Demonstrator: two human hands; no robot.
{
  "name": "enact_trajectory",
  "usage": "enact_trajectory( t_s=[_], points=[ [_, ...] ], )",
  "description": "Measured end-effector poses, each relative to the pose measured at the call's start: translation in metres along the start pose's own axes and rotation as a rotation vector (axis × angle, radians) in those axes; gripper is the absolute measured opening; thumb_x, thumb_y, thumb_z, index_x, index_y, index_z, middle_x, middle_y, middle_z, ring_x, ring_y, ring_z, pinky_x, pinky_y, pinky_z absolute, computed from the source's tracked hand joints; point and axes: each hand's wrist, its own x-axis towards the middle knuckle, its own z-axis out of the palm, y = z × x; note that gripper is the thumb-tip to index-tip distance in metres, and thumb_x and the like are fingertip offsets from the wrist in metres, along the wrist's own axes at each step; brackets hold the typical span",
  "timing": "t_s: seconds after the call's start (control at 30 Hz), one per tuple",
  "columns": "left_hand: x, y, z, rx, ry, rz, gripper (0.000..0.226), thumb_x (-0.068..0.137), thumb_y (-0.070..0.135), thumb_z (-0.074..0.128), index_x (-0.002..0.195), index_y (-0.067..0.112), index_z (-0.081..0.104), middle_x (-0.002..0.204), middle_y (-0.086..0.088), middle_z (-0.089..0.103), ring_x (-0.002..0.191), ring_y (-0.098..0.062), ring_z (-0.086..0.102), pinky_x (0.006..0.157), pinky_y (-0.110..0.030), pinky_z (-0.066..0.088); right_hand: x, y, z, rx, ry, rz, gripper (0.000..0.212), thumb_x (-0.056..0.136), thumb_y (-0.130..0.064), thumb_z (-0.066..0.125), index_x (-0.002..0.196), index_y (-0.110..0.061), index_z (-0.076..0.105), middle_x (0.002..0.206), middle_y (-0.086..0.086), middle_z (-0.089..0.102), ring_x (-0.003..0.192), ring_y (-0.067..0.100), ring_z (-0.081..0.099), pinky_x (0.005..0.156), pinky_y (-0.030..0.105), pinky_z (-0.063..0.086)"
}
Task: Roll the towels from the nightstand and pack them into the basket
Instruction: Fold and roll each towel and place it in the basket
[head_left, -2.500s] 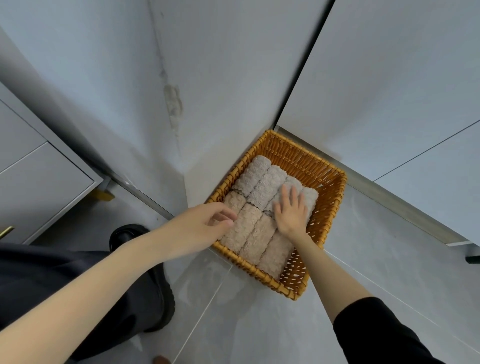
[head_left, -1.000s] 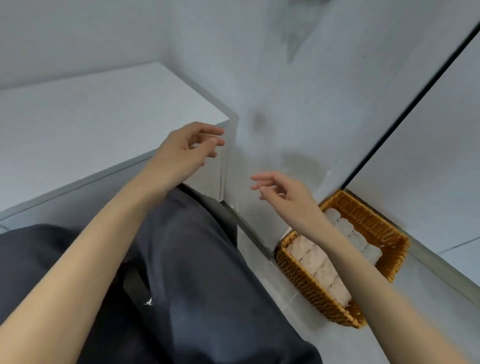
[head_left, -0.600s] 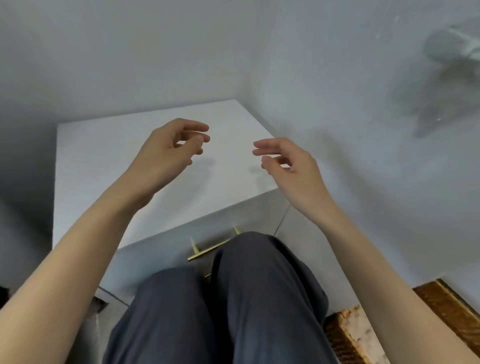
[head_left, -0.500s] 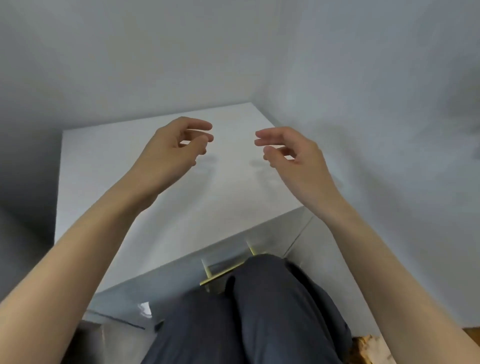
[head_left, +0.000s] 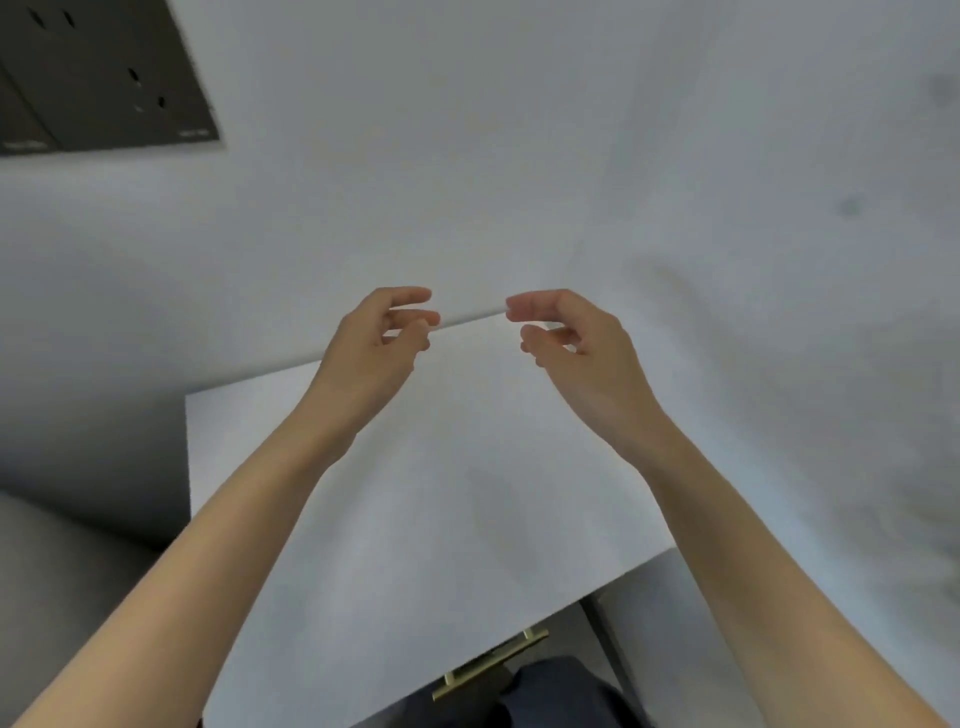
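The white nightstand (head_left: 415, 545) fills the lower middle of the view, and I see no towel on its top. My left hand (head_left: 379, 348) hovers above its far edge with fingers loosely curled, holding nothing. My right hand (head_left: 576, 348) hangs level with it a short gap to the right, fingers also loosely curled and holding nothing. The basket and the rolled towels are out of view.
Pale walls meet in a corner behind the nightstand. A dark socket panel (head_left: 98, 78) sits on the wall at upper left. A brass drawer handle (head_left: 491, 662) shows at the nightstand's front, above my dark trousers (head_left: 545, 696). A grey surface (head_left: 62, 582) lies at lower left.
I have left the basket on the floor and turned to the nightstand. Both hands rose and moved forward over its top, empty throughout. The view tilted up, and the basket dropped out of sight.
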Motion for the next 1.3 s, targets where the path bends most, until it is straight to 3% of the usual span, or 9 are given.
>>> enact_trajectory(
  t_s=[0.27, 0.6, 0.8, 1.0, 1.17, 1.3],
  points=[
    [-0.033, 0.158, -0.037, 0.018, -0.088, -0.102, 0.026, 0.097, 0.018, 0.047, 0.119, 0.028, 0.054, 0.116, 0.009, 0.063, 0.106, -0.015, 0.059, 0.097, -0.037, 0.048, -0.022, -0.138, -0.079, -0.024, -0.059, 0.150, 0.026, 0.094, -0.019, 0.052, 0.109, -0.037, 0.063, 0.108, -0.028, 0.063, 0.090, -0.004, 0.059, 0.072, 0.003, 0.042],
    [-0.112, 0.303, -0.071, 0.023, -0.259, -0.114, 0.026, 0.098, 0.020, 0.046, 0.122, 0.029, 0.052, 0.120, 0.009, 0.060, 0.109, -0.014, 0.057, 0.097, -0.036, 0.048, -0.101, -0.271, -0.154, -0.041, -0.031, 0.310, 0.026, 0.094, -0.017, 0.052, 0.107, -0.036, 0.064, 0.107, -0.025, 0.065, 0.089, 0.000, 0.062, 0.073, 0.006, 0.044],
    [-0.143, 0.337, -0.053, 0.057, -0.429, -0.051, 0.024, 0.099, 0.022, 0.045, 0.118, 0.034, 0.052, 0.117, 0.013, 0.060, 0.108, -0.011, 0.057, 0.096, -0.036, 0.048, -0.166, -0.298, -0.205, -0.022, 0.068, 0.390, 0.026, 0.096, -0.015, 0.050, 0.109, -0.032, 0.065, 0.105, -0.019, 0.068, 0.093, 0.005, 0.063, 0.084, 0.024, 0.050],
    [-0.179, 0.358, -0.009, 0.068, -0.641, -0.007, 0.021, 0.097, 0.019, 0.047, 0.112, 0.029, 0.058, 0.106, 0.014, 0.066, 0.102, -0.007, 0.061, 0.090, -0.027, 0.049, -0.236, -0.299, -0.240, -0.051, 0.103, 0.503, 0.022, 0.098, -0.014, 0.051, 0.109, -0.028, 0.063, 0.104, -0.013, 0.067, 0.093, 0.008, 0.063, 0.084, 0.018, 0.048],
    [-0.216, 0.369, 0.035, 0.108, -0.808, 0.016, 0.019, 0.096, 0.018, 0.048, 0.110, 0.025, 0.061, 0.102, 0.013, 0.066, 0.098, -0.010, 0.062, 0.087, -0.025, 0.049, -0.296, -0.290, -0.271, -0.074, 0.193, 0.601, 0.021, 0.098, -0.016, 0.051, 0.112, -0.025, 0.064, 0.105, -0.014, 0.067, 0.092, 0.009, 0.064, 0.087, 0.026, 0.051],
    [-0.248, 0.373, 0.074, 0.179, -0.993, 0.074, 0.018, 0.096, 0.019, 0.050, 0.106, 0.028, 0.062, 0.103, 0.014, 0.066, 0.098, -0.011, 0.061, 0.081, -0.021, 0.048, -0.342, -0.276, -0.300, -0.066, 0.289, 0.652, 0.021, 0.098, -0.017, 0.051, 0.112, -0.026, 0.064, 0.103, -0.014, 0.068, 0.088, 0.004, 0.063, 0.085, 0.023, 0.049]
  ],
)
